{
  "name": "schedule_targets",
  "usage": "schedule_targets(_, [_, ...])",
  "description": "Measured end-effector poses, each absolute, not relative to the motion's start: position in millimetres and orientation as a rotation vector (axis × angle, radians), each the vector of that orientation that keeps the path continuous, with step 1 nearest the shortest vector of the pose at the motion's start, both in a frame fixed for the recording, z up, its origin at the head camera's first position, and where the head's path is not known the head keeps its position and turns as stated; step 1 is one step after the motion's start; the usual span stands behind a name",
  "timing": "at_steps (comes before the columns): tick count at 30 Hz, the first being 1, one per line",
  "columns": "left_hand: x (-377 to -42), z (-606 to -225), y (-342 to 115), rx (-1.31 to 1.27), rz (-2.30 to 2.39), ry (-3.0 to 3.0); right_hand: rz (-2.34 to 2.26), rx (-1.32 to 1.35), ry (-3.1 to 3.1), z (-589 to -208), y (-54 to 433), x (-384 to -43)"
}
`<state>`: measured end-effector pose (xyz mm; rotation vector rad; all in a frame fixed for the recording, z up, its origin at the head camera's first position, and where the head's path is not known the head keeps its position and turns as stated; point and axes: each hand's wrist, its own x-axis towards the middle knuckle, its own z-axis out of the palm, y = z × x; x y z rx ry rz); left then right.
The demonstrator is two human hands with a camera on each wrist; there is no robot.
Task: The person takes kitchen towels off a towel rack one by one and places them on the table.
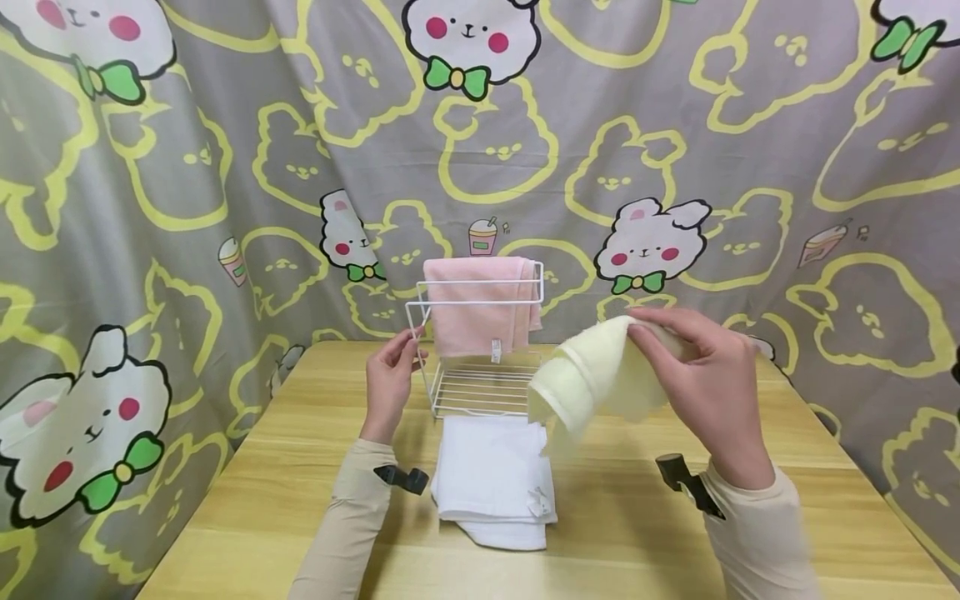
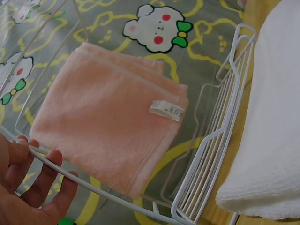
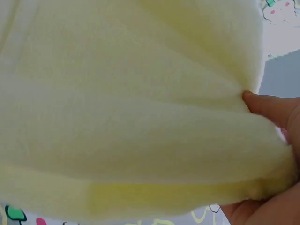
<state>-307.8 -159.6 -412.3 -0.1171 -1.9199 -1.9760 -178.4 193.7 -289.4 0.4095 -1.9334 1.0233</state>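
Observation:
A white wire rack (image 1: pixel 480 350) (image 2: pixel 220 136) stands at the back of the wooden table (image 1: pixel 622 517). A pink towel (image 1: pixel 482 304) (image 2: pixel 105 119) with a small label hangs over its top rail. My left hand (image 1: pixel 390 375) (image 2: pixel 30 185) grips the rack's front left rail. My right hand (image 1: pixel 708 387) (image 3: pixel 276 140) holds a folded pale yellow towel (image 1: pixel 592 375) (image 3: pixel 131 108) in the air just right of the rack. That towel fills the right wrist view. A folded white towel (image 1: pixel 495 479) (image 2: pixel 272 136) lies flat on the table in front of the rack.
A grey curtain (image 1: pixel 150 167) printed with yellow outlines and cartoon bears hangs behind and around the table. Black wrist camera mounts (image 1: pixel 686 479) sit on both sleeves.

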Motion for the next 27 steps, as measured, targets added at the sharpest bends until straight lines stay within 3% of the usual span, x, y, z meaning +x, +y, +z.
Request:
schedule_targets(18, [-306.6, -413.1, -159.0, -0.106, -1.978, -1.917, 0.84, 0.553, -2.141, -332.1, 224.2, -153.7])
schedule_targets(27, [-306.9, -412.4, -159.5, -0.107, -1.97, -1.932, 0.95, 0.6, -2.325, -332.7, 226.0, -138.8])
